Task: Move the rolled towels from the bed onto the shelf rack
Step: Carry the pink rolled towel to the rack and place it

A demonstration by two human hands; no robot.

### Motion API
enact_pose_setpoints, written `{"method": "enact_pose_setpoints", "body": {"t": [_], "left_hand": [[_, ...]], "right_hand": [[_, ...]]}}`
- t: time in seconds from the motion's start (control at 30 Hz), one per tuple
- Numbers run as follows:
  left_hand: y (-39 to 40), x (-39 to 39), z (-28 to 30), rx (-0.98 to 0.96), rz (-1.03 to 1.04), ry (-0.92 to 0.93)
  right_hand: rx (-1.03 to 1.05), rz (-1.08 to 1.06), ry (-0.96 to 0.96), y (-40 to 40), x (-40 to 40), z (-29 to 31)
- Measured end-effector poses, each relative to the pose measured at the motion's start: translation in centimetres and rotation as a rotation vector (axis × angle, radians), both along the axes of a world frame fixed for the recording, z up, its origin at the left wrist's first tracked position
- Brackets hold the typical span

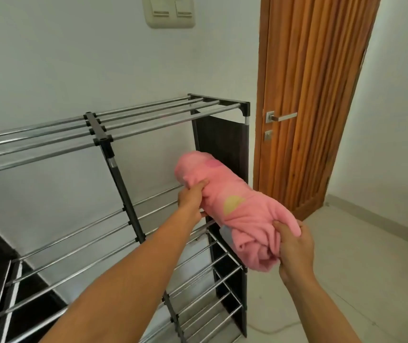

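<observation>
At the far left, the shelf rack [104, 142] stands against a pale wall, a frame of black posts and connectors carrying tiers of silver rods. Its top tier runs from the left edge of the view to a black corner piece on the right, and lower tiers of rods step down toward the near floor. A dark panel closes the rack's right end.

The person's left hand [191, 198] reaches forward over the middle tier in the rack's right bay. Its thumb lies on top of the rolled towel [232, 209] and its fingers curl beneath, so it grips the towel's far, upper end. The towel is pink with a yellow patch on its side and a fainter darker pink one near its far end. It is held in the air, tilted, its far end raised in front of the dark end panel and its near end lower and to the right. Whether its underside touches the rods cannot be told.

The right hand [294, 251] clasps the towel's near end, thumb pressed into the loose folds and fingers wrapped below. The two hands are apart, one at each end of the roll.

Farther right, a wooden door [316, 95] with a metal lever handle [281, 117] stands shut, and pale floor tiles [358, 268] spread to the right edge. A light switch plate [169, 11] sits high on the wall above the rack.
</observation>
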State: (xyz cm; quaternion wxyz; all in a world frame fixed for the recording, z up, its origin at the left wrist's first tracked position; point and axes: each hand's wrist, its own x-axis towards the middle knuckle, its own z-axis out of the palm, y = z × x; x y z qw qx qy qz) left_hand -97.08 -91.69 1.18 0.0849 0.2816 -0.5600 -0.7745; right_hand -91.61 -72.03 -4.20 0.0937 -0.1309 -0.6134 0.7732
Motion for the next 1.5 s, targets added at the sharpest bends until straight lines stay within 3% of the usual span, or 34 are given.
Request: {"method": "enact_pose_setpoints", "body": {"t": [0.37,0.67,0.97,1.07,1.13,1.2,1.3,1.37,1.5], "left_hand": [[-5.2,-9.0,-1.6,-0.177,0.196,-0.090],[-5.4,-10.1,-1.5,-0.305,0.162,-0.136],[-3.6,-7.1,-0.5,-0.648,0.097,-0.184],[-1.5,-4.2,0.1,-0.875,0.061,-0.130],[0.2,-1.9,0.0,-1.178,-0.009,-0.056],[2.5,0.7,-0.3,-1.409,-0.110,0.161],[7.2,4.3,-0.6,-1.516,-0.248,0.453],[10.3,6.0,-1.1,-1.506,-0.469,0.477],[17.0,8.6,-3.7,-1.584,-1.114,0.321]], "right_hand": [[-0.033,0.078,0.036,-6.8,-7.2,-0.1],[-0.027,0.125,-0.013,-7.4,-9.4,-1.1],[-0.018,0.326,-0.126,-4.4,-8.4,-1.1],[-0.043,0.319,-0.152,-2.7,-6.7,-1.1],[-0.039,0.296,-0.190,-1.5,-5.4,-1.7],[-0.037,0.289,-0.226,-0.2,-3.5,-2.5],[-0.015,0.265,-0.303,2.8,0.2,-3.0],[-0.025,0.176,-0.324,5.8,2.9,-3.1],[-0.083,-0.074,-0.299,12.3,9.3,-3.8]]}}
